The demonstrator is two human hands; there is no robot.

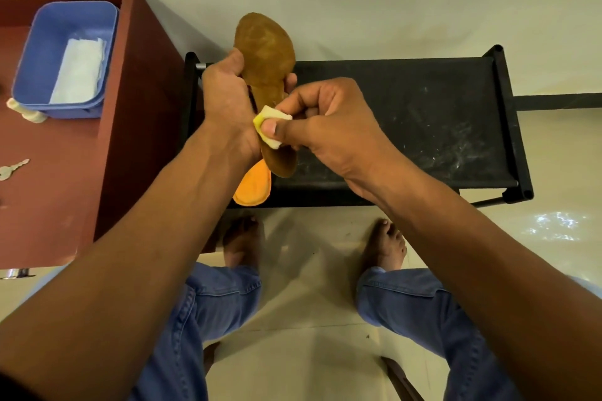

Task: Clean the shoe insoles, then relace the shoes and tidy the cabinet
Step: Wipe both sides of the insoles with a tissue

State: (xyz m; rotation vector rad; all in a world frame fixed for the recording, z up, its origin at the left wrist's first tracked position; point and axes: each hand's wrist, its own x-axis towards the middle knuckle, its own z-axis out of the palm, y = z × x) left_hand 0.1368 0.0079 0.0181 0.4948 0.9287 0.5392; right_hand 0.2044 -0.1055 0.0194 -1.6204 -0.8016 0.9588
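Note:
My left hand point(228, 98) grips a brown insole point(265, 52) around its middle and holds it upright over the left end of a black shoe rack point(407, 127). My right hand point(329, 117) pinches a small pale yellow sponge point(272, 124) against the lower part of that insole. Behind the brown insole, the rounded end of an orange insole point(252, 187) sticks out below it. Whether my left hand also holds the orange one is hidden. No shoes or laces are in view.
A red-brown cabinet point(136, 127) stands to the left; on it are a blue plastic tub point(65, 55) holding white folded tissue point(79, 70), a small white object point(27, 111) and keys point(11, 169). My bare feet and jeans-clad knees are on the pale floor point(309, 286) below.

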